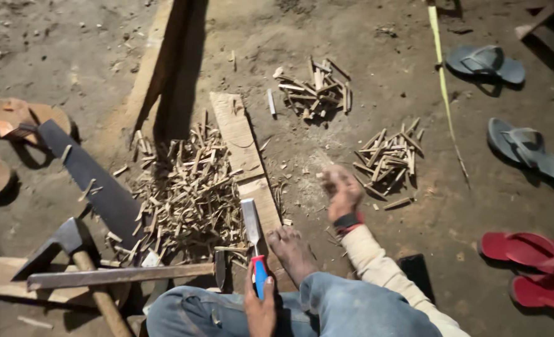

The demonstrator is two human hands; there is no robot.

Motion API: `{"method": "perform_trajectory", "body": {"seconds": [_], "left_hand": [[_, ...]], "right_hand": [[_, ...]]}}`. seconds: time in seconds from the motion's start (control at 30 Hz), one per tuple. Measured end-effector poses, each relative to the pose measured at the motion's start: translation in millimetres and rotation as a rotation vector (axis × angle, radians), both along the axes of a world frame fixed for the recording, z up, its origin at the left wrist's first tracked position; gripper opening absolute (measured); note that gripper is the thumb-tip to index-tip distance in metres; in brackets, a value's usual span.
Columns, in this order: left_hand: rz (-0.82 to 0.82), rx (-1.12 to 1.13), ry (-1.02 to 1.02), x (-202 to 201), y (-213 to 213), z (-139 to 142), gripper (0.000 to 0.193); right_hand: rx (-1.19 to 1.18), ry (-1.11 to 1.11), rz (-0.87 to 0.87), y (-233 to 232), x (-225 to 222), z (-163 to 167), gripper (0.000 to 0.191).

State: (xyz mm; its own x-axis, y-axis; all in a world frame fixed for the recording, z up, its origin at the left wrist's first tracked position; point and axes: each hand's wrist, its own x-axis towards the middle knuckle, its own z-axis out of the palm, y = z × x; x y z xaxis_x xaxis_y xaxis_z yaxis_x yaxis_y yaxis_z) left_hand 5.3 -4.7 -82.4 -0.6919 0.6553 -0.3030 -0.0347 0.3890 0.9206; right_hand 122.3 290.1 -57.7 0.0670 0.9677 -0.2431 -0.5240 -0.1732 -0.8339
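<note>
My left hand [260,304] grips the blue-and-red handle of a chisel [252,232], whose wide steel blade points away from me and rests on a narrow wooden plank [242,145] lying on the dirt. My bare foot [291,251] presses on the near end of that plank. My right hand [341,193] is blurred, stretched out over the ground right of the plank near a small pile of short wooden sticks [389,159]. Whether it holds anything cannot be made out. A dark band sits on its wrist.
A large heap of wood chips [186,196] lies left of the plank, another stick pile [317,92] farther off. A hand saw [93,178], a hammer [71,249] and a flat metal bar [121,274] lie at left. Sandals [486,62] [529,268] and a yellow tape [442,81] are scattered right.
</note>
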Motion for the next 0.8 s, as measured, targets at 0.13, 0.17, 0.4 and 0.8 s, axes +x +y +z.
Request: {"method": "perform_trajectory", "body": {"seconds": [0.13,0.17,0.4,0.8], "left_hand": [[-0.014,-0.024,0.093,4.5,2.6,-34.9,0.068],[-0.018,-0.029,0.119,6.2,3.5,-40.8,0.07],[0.077,-0.319,-0.156,11.8,9.5,-62.9,0.071],[0.036,0.466,0.059,5.7,43.1,-81.6,0.075]], "right_hand": [[-0.264,-0.064,-0.304,16.6,53.9,0.7,0.04],[-0.255,-0.115,-0.28,17.4,56.0,-3.6,0.044],[0.161,-0.633,0.202,102.9,-26.9,-21.1,0.024],[0.771,-1.555,0.347,207.8,-184.2,-2.4,0.049]]}}
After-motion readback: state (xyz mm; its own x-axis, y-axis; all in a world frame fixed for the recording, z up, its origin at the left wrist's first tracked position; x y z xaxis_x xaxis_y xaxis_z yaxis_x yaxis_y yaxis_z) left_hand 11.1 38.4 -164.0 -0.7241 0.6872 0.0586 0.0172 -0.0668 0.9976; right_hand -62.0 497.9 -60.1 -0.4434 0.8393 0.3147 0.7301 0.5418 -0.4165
